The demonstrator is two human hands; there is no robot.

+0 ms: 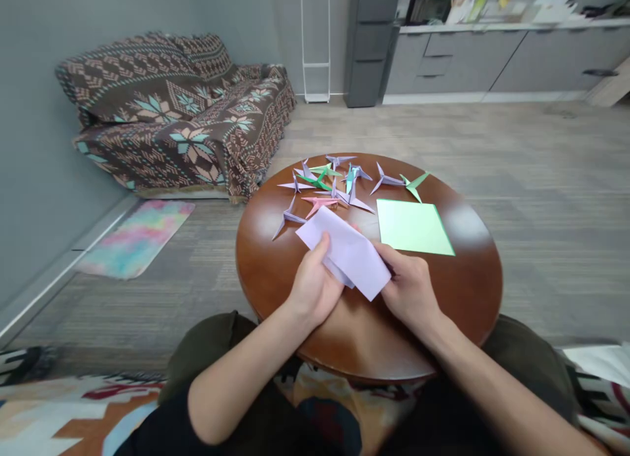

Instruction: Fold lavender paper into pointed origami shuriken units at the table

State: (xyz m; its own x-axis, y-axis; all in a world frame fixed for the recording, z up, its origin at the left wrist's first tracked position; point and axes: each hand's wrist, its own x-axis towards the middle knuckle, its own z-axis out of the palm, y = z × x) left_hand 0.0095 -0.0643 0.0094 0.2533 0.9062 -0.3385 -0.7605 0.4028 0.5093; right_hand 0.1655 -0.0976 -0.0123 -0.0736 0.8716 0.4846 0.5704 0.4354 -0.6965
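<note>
A sheet of light purple origami paper (347, 249), partly folded, is held up over the near half of the round table. My left hand (317, 282) grips its left side, thumb on top and fingers beneath. On the right edge, my right hand (407, 282) pinches the same paper; some of its fingers are hidden behind it. Just beyond lie several folded paper cranes, among them a pink one (322, 203), a green one (317, 178) and a purple one (289, 216). To the right rests a stack of light green paper (414, 226).
The round brown wooden table (467, 272) stands close before my knees. Behind it on the left is a sofa (187, 121) under a patterned cover, with a pastel mat (140, 236) on the floor nearby. Grey kitchen cabinets (457, 62) line the back right.
</note>
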